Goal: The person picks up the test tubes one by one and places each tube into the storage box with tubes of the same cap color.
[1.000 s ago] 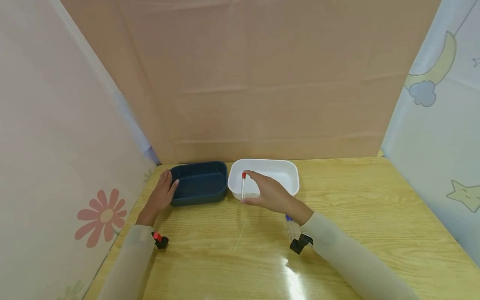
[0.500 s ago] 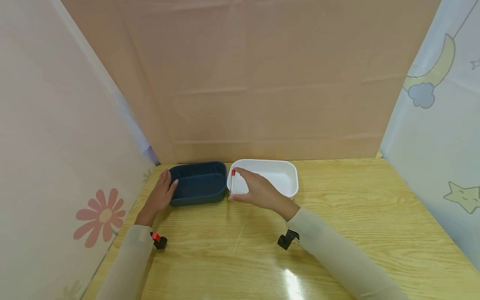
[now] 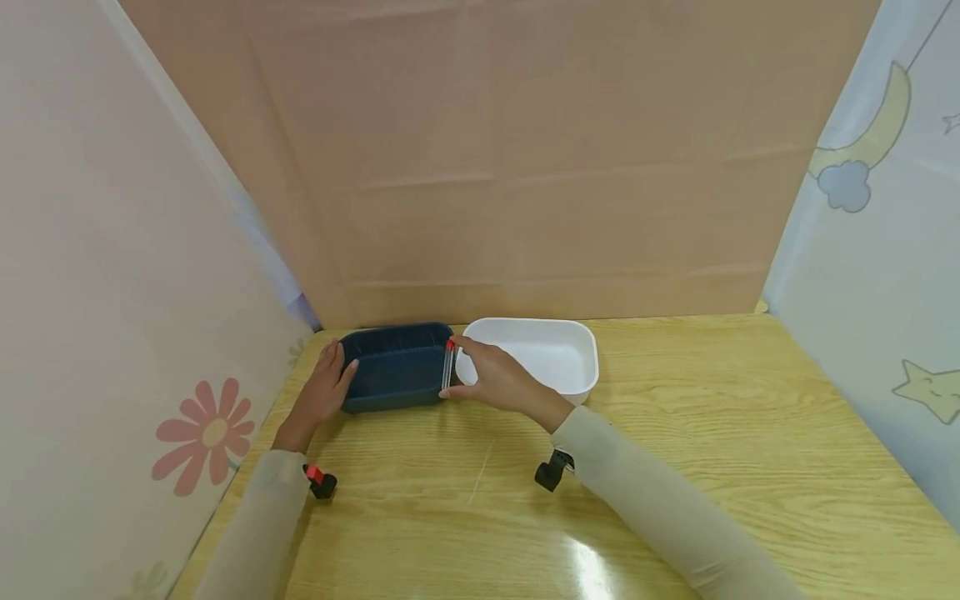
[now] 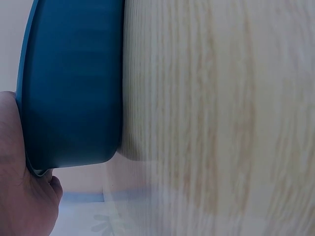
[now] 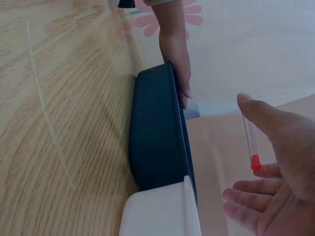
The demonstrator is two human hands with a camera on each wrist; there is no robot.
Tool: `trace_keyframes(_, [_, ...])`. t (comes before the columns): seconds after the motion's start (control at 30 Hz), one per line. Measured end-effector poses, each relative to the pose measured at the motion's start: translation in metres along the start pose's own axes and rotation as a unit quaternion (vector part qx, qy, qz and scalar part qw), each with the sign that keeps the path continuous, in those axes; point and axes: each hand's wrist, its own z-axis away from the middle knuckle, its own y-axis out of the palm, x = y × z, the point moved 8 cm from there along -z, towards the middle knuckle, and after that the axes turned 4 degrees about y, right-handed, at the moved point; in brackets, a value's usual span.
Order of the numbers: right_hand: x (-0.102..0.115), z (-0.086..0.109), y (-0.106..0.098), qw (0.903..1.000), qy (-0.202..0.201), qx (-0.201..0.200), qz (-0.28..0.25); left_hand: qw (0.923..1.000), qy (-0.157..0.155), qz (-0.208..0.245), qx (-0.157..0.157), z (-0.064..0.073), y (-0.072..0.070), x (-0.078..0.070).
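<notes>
My right hand (image 3: 498,379) pinches a clear, slender tube with a red cap (image 3: 447,367) lengthwise, thumb at the bottom end and a fingertip at the cap. The tube is above the right end of a dark blue tray (image 3: 397,402), near where it meets a white tray (image 3: 558,360). In the right wrist view, the red-capped tube (image 5: 250,135) is higher than the rims, and the other fingers are spread. My left hand (image 3: 322,385) holds the blue tray's left end, thumb over the rim and fingers along the outside.
Both trays stand side by side on a wood-grain table (image 3: 420,517), close to a brown backdrop (image 3: 525,208). Printed cloth walls rise left and right. A pale scratch (image 3: 480,475) marks the tabletop. My right sleeve (image 3: 652,500) covers part of the table.
My right hand has moved left with the red-capped tube, from over the white tray to the blue tray's right edge. Blue-capped tubes by my right wrist are now hidden. My left hand stays put.
</notes>
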Motion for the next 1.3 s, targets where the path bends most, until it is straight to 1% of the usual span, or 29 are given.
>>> trace_keyframes(0.2, [0.007,-0.006,0.005,0.9999,-0.008,0.000,-0.007,1.0000,0.004,0.001,-0.004,0.001,-0.002,-0.001])
trace_keyframes(0.33, [0.009,-0.013,0.009,0.9999,-0.010,0.003,-0.003,1.0000,0.004,-0.001,-0.005,0.001,-0.002,-0.001])
trace_keyframes(0.53, [0.008,-0.025,0.016,0.9998,-0.018,0.004,0.003,1.0000,0.002,0.000,-0.007,0.000,0.000,0.000])
trace_keyframes(0.7, [0.006,-0.035,0.020,0.9999,-0.013,0.004,-0.003,1.0000,0.001,-0.002,-0.009,-0.001,0.002,-0.003])
trace_keyframes(0.83, [0.004,-0.042,0.023,0.9997,-0.008,0.018,-0.014,0.9999,0.002,-0.005,-0.013,-0.001,0.001,-0.006])
trace_keyframes(1.0, [0.004,-0.050,0.025,0.9995,-0.010,0.028,-0.005,0.9999,0.004,-0.007,-0.013,0.001,0.001,-0.009])
trace_keyframes(1.3, [0.005,-0.065,0.035,0.9989,-0.010,0.038,0.025,0.9999,0.004,-0.012,-0.009,0.000,-0.001,-0.007])
